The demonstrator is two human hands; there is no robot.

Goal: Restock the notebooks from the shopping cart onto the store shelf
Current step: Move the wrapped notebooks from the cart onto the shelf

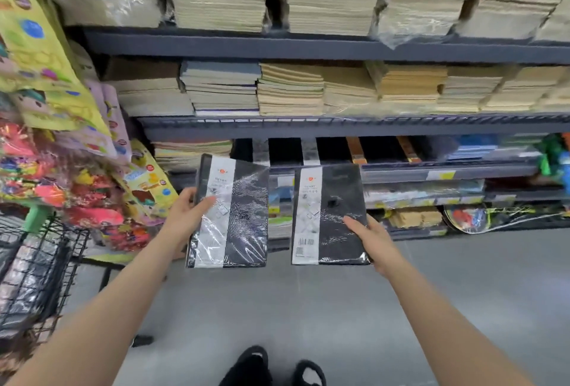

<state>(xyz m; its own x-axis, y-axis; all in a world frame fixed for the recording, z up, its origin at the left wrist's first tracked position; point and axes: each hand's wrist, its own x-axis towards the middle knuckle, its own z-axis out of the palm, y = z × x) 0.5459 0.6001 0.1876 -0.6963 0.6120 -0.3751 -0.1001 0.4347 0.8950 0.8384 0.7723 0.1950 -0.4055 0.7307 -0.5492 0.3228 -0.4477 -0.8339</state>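
Note:
I hold two black notebooks wrapped in clear plastic, each with a white label band. My left hand point(186, 211) grips the left notebook point(243, 216) at its left edge. My right hand point(370, 236) grips the right notebook point(336, 206) at its lower right corner. Both notebooks hang side by side, covers facing me, in front of the grey store shelf point(339, 128). Behind them the lower shelf level holds more black notebooks point(283, 151) standing upright. The black wire shopping cart point(34, 268) stands at the far left, with plastic-wrapped items inside.
Stacks of paper notebooks point(290, 89) fill the upper shelf levels. Colourful packaged toys point(61, 145) hang at the left over the cart. Low shelves carry wrapped stationery point(425, 191). Grey floor point(308, 308) lies below, with my black shoes point(249, 367) at the bottom.

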